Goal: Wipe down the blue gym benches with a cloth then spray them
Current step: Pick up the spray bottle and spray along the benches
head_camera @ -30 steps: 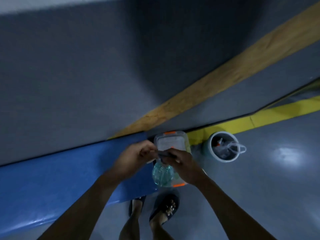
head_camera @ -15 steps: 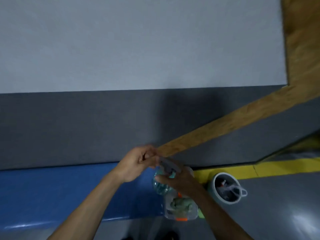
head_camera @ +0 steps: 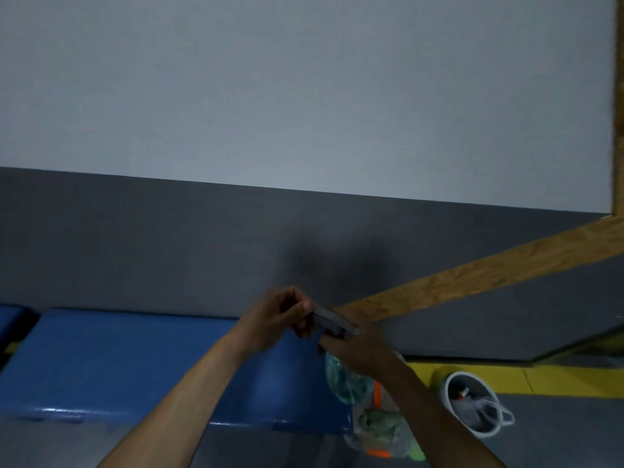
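Both hands are meeting at lower centre: left hand (head_camera: 282, 319) pinching the grey spray head (head_camera: 332, 321), right hand (head_camera: 359, 349) gripping the spray bottle (head_camera: 342, 380) over the blue bench (head_camera: 135, 359).

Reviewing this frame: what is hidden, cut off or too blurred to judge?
- Head view: spray bottle body mostly behind the right hand; liquid level unreadable.
- Left hand fingers cover the grey sprayer head end; motion-blurred.
- Clear container: contents indistinct.
- White bucket: contents too small.
- Blue bench: cut off left.

Blue bench (head_camera: 135, 359), yellow floor stripe (head_camera: 547, 380) (wood-grain trim (head_camera: 489, 271) above).
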Available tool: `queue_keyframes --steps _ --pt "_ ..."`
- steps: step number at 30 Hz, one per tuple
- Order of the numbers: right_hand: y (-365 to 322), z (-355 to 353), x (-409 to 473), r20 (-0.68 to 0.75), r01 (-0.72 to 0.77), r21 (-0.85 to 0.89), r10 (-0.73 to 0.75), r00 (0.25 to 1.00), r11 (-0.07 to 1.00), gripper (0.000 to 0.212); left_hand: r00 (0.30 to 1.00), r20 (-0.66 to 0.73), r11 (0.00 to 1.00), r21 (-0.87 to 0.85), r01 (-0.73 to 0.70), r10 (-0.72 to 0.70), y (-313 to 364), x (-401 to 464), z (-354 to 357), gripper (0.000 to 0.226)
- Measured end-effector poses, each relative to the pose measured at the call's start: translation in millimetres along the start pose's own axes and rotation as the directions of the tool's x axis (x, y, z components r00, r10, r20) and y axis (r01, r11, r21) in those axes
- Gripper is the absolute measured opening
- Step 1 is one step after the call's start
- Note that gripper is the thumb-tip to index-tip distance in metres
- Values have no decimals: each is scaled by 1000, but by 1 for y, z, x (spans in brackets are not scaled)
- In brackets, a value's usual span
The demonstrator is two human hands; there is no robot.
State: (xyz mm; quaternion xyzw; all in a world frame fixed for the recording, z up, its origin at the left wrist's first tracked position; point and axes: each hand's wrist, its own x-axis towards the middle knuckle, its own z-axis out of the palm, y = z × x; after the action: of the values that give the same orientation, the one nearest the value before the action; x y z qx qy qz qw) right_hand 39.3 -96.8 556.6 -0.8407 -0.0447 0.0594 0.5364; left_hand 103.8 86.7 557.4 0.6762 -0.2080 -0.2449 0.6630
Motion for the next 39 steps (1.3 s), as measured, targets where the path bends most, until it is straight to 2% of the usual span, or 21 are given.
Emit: queue_keyframes --steps 4,6,9,11,13,14,17,21,23,26,29,31,33,35,39 --pt "-15 21 2 -41 19 -119 -24 999 993 21 995 -25 992 83 -93 95 5 -20 -15 33" --pt "-22 30 2 -55 48 -164 -58 997 985 25 987 -34 971 190 -145 154 11 -30 -21 29" --pt "-39 40 1 -63 127 -181 -140 988 975 34 964 -46 862 461 -211 260 20 -42 -33 33" --pt "-47 45 0 -65 135 -206 -151 986 969 26 960 -43 810 549 -207 275 23 -48 -38 39" --pt "-51 49 0 -42 146 -240 -161 986 960 8 966 -64 833 522 -180 249 22 -54 -41 43" --pt "-54 51 -1 -32 156 -251 -169 985 955 7 970 -81 858 488 -161 229 22 -56 -42 46" --pt "-54 55 -5 -11 153 -285 -162 987 946 11 983 -86 910 397 -117 164 21 -59 -42 51" --pt "-37 56 -13 -12 143 -333 -155 988 932 7 997 -43 963 265 -55 68 9 -63 -35 63" --pt "-26 54 -19 6 125 -286 -129 992 950 10 999 -20 964 264 -26 33 -1 -64 -29 64" --pt "-4 47 -28 -1 80 -191 -82 997 978 8 1000 -8 961 275 -23 26 -13 -66 -15 51" --pt "24 40 -38 55 8 -112 -2 999 994 16 999 -33 955 295 18 -8 -25 -62 7 46" --pt "45 33 -46 83 -49 -72 55 995 996 22 996 -78 938 340 67 -42 -41 -56 23 43" --pt "66 20 -57 52 -115 -47 117 992 992 26 978 -180 929 333 159 -103 -67 -50 35 39" --pt "98 6 -70 20 -185 -47 186 982 982 29 939 -289 943 216 253 -186 -97 -50 46 35" --pt "182 -9 -95 5 -290 -192 297 955 937 26 854 -420 933 41 357 -308 -145 -63 68 32"
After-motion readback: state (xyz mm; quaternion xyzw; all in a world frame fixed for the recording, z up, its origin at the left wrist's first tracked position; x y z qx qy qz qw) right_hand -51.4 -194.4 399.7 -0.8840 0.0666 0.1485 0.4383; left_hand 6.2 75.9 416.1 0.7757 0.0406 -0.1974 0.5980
